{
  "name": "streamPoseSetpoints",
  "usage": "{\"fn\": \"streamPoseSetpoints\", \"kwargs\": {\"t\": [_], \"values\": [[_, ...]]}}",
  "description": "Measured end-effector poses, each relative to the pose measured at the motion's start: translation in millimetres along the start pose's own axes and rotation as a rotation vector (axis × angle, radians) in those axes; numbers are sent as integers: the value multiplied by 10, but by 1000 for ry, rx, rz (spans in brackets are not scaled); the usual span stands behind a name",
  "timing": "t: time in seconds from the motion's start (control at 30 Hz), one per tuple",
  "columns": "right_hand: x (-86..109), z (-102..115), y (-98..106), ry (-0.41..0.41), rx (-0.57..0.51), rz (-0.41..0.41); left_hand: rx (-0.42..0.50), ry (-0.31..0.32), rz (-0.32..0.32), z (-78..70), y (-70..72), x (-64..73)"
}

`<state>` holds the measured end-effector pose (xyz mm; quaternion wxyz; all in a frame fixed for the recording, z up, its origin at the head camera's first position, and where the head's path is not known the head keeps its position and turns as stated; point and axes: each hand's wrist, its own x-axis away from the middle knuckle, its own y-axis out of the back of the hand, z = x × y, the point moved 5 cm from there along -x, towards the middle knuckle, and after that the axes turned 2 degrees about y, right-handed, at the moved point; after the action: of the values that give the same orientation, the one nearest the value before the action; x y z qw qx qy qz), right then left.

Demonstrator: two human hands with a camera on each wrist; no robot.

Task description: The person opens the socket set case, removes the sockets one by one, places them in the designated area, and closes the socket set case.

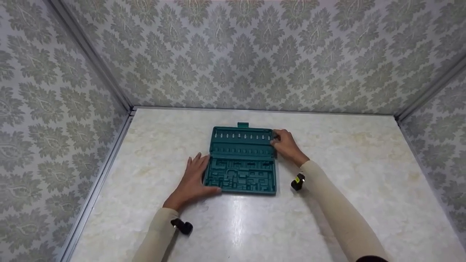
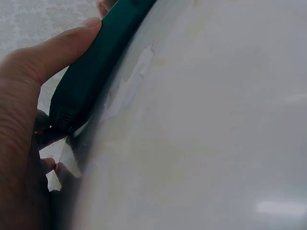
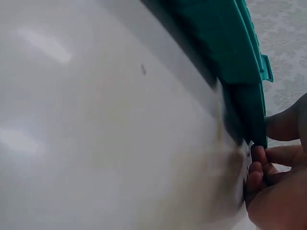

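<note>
At frame centre, left grip [image 1: 193, 183] clasped the case [image 1: 242, 157], right grip [image 1: 288, 146] pinched its lid [image 1: 242, 143]; even support seemed best.

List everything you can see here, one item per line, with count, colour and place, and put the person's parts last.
Case: one, green, lying open mid-table
Latch: one, green, far edge of the case
Small pieces: about ten, pale, in a row in the case's far half
Table: one, off-white marbled, under the case
Walls: three, pale with grey-green pattern, left, right and behind
Metal strips: several, grey, along wall corners and table edge
Wrist devices: two, black, one at each wrist
Sleeves: two, beige, on both arms
Left hand: one, bare, touching the case's near left corner
Right hand: one, bare, gripping the far half's right edge
</note>
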<state>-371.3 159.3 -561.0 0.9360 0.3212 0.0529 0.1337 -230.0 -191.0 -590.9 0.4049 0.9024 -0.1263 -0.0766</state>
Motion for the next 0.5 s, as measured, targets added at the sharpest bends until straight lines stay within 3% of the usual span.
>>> {"fn": "streamPoseSetpoints", "kwargs": {"t": [0.13, 0.3, 0.5], "values": [[-23, -9, 87, 73, 43, -29, -26, -13, -6, -11, -14, -8], [-37, 33, 142, 138, 139, -3, -58, -27, -5, -31, -30, 0], [-55, 128, 133, 88, 276, 84, -41, -16, -9, -16, -29, 0]]}}
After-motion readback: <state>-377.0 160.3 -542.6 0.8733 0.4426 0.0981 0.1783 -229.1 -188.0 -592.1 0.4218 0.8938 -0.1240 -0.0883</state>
